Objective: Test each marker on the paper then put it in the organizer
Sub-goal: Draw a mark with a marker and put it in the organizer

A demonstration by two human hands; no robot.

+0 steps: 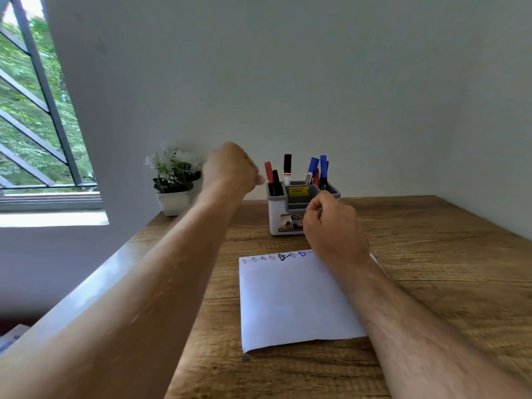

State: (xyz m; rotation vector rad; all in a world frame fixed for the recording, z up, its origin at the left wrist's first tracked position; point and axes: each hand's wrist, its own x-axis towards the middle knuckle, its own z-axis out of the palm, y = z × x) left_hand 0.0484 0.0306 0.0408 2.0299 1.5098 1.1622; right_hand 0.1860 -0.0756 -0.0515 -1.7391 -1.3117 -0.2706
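Both hands (230, 168) (331, 226) curled, holding nothing — wooden table (431, 269), grey wall (288, 82).

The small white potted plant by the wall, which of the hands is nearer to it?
Left. The left hand hangs raised just right of the small white potted plant; the right hand is farther right, in front of the grey-and-white marker organizer.

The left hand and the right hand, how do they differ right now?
The left hand is raised beside the organizer, near the red marker; the right hand sits lower, in front of the organizer, at the paper's far edge. The left hand is farther from the camera than the right hand. Both have curled fingers, and no marker is visibly held in either.
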